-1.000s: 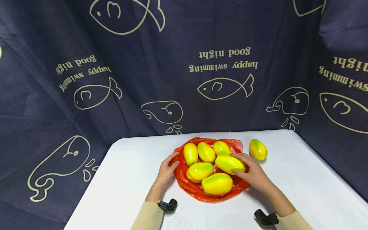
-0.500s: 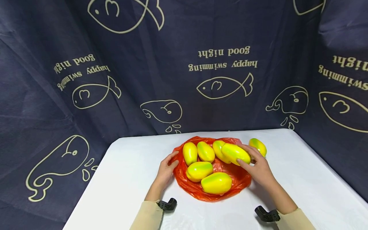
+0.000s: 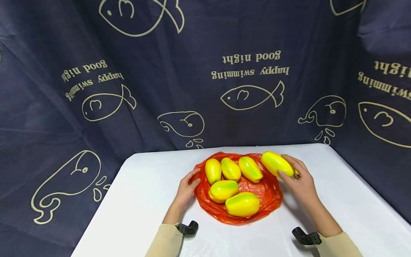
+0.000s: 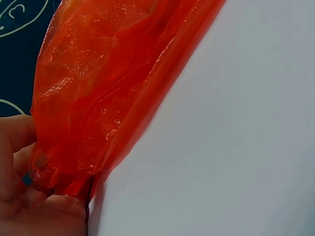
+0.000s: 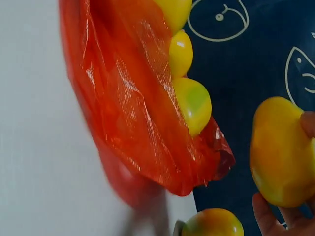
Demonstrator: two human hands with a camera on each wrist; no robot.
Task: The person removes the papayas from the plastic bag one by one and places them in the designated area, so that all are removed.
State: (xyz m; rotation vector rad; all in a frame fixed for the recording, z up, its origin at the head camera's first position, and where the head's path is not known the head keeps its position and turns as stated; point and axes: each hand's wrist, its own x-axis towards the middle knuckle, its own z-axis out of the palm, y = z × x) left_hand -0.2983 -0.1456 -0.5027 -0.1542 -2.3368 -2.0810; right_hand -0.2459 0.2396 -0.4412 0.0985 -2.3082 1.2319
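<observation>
A red plastic bag (image 3: 266,194) lies flat on the white table (image 3: 144,200) with several yellow-green mangoes on it, such as one at the front (image 3: 242,204) and one at the back left (image 3: 213,170). My left hand (image 3: 187,187) pinches the bag's left edge; in the left wrist view my fingers (image 4: 22,196) bunch the red bag (image 4: 98,98). My right hand (image 3: 290,170) grips a mango (image 3: 274,163) lifted just past the bag's right rim. In the right wrist view the held mango (image 5: 280,152) hangs above another mango (image 5: 212,223) lying on the table.
Dark blue cloth (image 3: 205,89) printed with fish and whales hangs behind and on both sides of the table. Black wrist mounts (image 3: 187,228) sit on my forearms. Bare white tabletop stretches to the left and right of the bag.
My right hand has lifted a mango off the bag's right side and carried it rightward and back, past the bag's rim. The left hand has stayed on the bag's edge.
</observation>
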